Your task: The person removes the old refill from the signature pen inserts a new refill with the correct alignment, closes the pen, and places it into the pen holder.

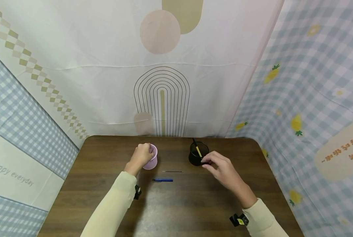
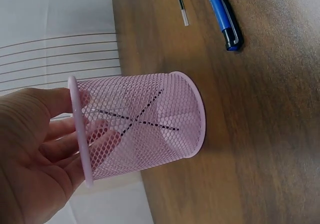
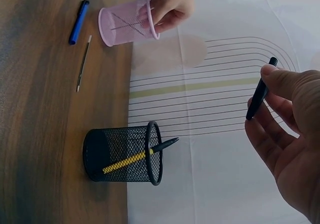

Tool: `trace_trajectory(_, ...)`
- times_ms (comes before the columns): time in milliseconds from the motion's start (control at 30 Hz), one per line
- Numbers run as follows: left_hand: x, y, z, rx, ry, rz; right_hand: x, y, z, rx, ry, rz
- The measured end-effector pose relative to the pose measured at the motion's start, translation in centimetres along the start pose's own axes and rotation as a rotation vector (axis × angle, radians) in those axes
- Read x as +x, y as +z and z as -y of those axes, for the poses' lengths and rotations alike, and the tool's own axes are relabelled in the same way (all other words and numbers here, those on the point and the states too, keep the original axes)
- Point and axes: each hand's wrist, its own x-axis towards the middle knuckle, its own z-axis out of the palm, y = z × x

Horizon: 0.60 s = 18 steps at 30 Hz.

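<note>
My left hand (image 1: 140,158) reaches over the rim of a pink mesh pen cup (image 2: 140,124), fingers and thumb inside it. Two thin dark sticks cross within the cup, close by the fingertips; whether the hand pinches one I cannot tell. My right hand (image 3: 292,129) pinches a short black pen (image 3: 259,94) between thumb and fingers, beside the black mesh pen cup (image 1: 195,159). That cup holds a yellow pen (image 3: 132,160) with a black end, leaning out over the rim.
Between the cups, on the brown wooden table (image 1: 176,207), lie a thin pen refill (image 3: 84,63) and a blue pen (image 1: 163,180) with a black clip. A white patterned cloth (image 1: 111,95) hangs behind the table, with a checked cloth (image 1: 307,82) on the right.
</note>
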Motion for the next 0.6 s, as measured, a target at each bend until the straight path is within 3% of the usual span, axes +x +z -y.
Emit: trace_trajectory(600,0.8,1.3,-0.2,-0.007,-0.078,0.015,0.0,0.0,0.0,-0.007,-0.01,-0.001)
